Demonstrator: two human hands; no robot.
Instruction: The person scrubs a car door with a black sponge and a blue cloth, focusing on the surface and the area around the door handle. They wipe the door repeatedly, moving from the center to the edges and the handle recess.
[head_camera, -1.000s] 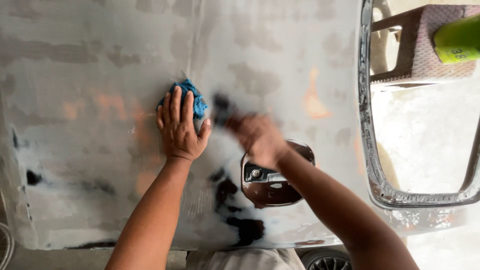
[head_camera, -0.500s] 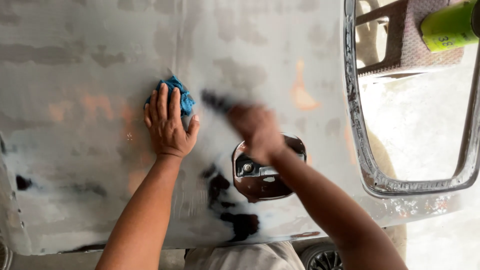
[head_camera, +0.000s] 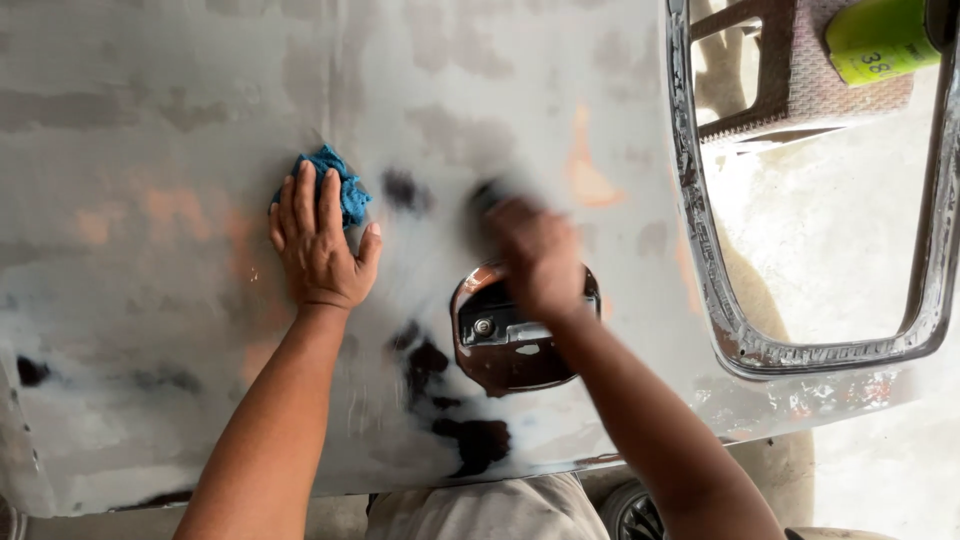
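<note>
A grey sanded car door panel (head_camera: 200, 110) with orange and dark patches fills the view. My left hand (head_camera: 318, 245) lies flat on it, pressing a crumpled blue cloth (head_camera: 340, 180) under the fingertips. My right hand (head_camera: 535, 255) is blurred with motion just above the brown door-handle recess (head_camera: 505, 350); it seems closed on a small dark pad (head_camera: 488, 195), which is too blurred to make out.
The door's window opening with its worn metal frame (head_camera: 715, 300) is at the right. Through it I see a brown woven stool (head_camera: 800, 70) and a green can (head_camera: 880, 40). A wheel (head_camera: 630, 515) shows below the panel edge.
My right hand keeps rubbing back and forth above the handle recess. My left hand stays pressed on the blue cloth. The view has shifted slightly, so the window frame sits further left.
</note>
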